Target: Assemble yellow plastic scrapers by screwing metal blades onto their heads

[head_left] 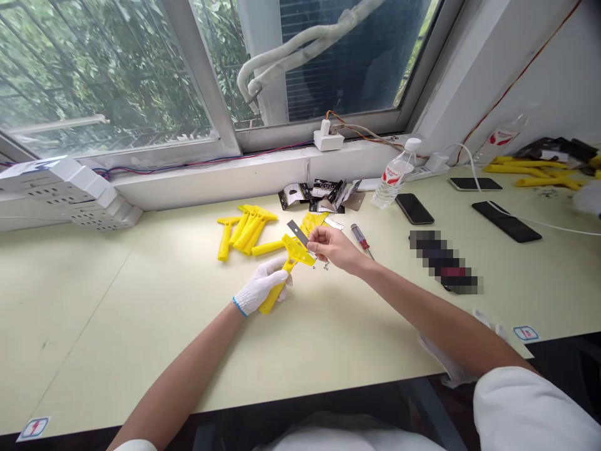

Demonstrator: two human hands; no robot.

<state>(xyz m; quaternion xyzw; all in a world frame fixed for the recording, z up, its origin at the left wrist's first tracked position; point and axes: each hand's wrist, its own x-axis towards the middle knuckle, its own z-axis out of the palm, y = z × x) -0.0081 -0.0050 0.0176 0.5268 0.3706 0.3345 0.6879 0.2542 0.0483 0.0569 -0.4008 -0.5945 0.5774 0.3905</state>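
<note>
My left hand [263, 283], in a white knit glove with a blue cuff edge, is wrapped round the handle of a yellow plastic scraper [297, 252], its wide head pointing up and away. My bare right hand [332, 247] pinches a flat grey scraper blade [297, 232] with a small slot. The blade is held just above the scraper head; whether they touch I cannot tell. Small screws [325, 266] lie on the table below my right fingers. Behind my hands are several yellow scrapers [248, 230] in a pile and some yellow pieces [313, 220]. A screwdriver [359, 235] lies to the right.
Black packaging cards [323, 194] lie near the windowsill. A water bottle [393, 175], a phone [414, 208] and a blurred-out dark object [441, 263] are on the right. White boxes [70, 191] are stacked at the left. A white glove [446, 360] hangs at the table's front edge.
</note>
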